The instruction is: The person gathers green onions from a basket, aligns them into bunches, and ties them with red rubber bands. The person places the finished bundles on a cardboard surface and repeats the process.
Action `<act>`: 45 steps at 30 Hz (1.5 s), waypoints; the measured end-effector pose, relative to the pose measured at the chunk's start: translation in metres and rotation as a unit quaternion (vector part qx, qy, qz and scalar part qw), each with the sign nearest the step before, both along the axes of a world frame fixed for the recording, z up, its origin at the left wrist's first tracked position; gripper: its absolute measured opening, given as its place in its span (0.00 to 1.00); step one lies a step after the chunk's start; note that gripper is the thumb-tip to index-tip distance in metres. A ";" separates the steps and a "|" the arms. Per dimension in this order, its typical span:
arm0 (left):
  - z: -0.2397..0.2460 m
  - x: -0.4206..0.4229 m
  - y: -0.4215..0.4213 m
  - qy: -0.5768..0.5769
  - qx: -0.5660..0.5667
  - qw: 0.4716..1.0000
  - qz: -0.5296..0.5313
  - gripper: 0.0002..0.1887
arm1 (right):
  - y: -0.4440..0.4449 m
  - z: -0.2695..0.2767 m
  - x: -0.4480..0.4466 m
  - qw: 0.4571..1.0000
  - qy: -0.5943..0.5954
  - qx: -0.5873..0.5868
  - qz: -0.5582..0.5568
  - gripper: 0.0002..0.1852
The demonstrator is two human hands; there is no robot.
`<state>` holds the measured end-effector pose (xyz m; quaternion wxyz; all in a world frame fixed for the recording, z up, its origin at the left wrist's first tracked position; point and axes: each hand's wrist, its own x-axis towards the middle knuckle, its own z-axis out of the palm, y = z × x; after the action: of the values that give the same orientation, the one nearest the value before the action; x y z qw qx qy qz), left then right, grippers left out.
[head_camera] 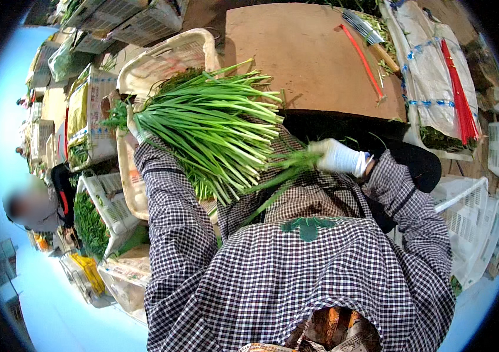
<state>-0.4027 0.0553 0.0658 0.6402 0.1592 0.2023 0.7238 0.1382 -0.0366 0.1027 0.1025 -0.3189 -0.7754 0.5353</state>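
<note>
A large bunch of garlic chives (214,123) fans out across my lap, its pale cut ends pointing right. My left hand (133,125), in a light glove and partly hidden by the leaves, is closed around the bunch at its leafy end. On the other side, my right hand (336,156), in a white knitted glove, grips a small bundle of loose green leaves (291,165). This hand and its leaves are slightly blurred. Those leaves trail left, below the pale ends of the large bunch. Beneath the bunch stands a cream plastic crate (128,72) with more greens inside.
Ahead is a brown board (284,48). On its right side lie a knife (370,37) with a wooden handle and a red strip (359,59). Red ties (456,97) rest on a white wrapped bundle (430,66). A person (34,207) sits at left near crates of greens (93,224).
</note>
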 end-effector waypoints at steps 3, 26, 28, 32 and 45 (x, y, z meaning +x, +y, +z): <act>-0.005 0.034 0.011 -0.046 0.076 0.996 0.025 0.13 | 0.007 -0.016 -0.040 0.962 0.181 -0.187 -0.085 0.29; 0.206 0.147 0.009 0.091 0.278 0.945 -0.145 0.19 | 0.057 -0.031 -0.114 0.878 0.249 -0.245 -0.328 0.25; 0.240 0.168 -0.012 0.097 0.281 0.952 -0.071 0.16 | 0.043 -0.008 -0.099 0.908 0.195 -0.177 -0.326 0.17; 0.278 0.184 0.010 -0.036 0.359 0.925 -0.117 0.13 | 0.037 -0.086 -0.009 0.910 0.084 -0.227 -0.336 0.14; 0.273 0.244 0.058 -0.055 0.474 0.844 -0.246 0.13 | 0.048 0.069 0.059 0.911 0.321 -0.020 -0.258 0.22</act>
<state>-0.1592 0.1129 0.3392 0.6536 0.4479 -0.2467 0.5580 0.1970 0.0111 0.1718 0.4741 -0.3206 -0.5806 0.5791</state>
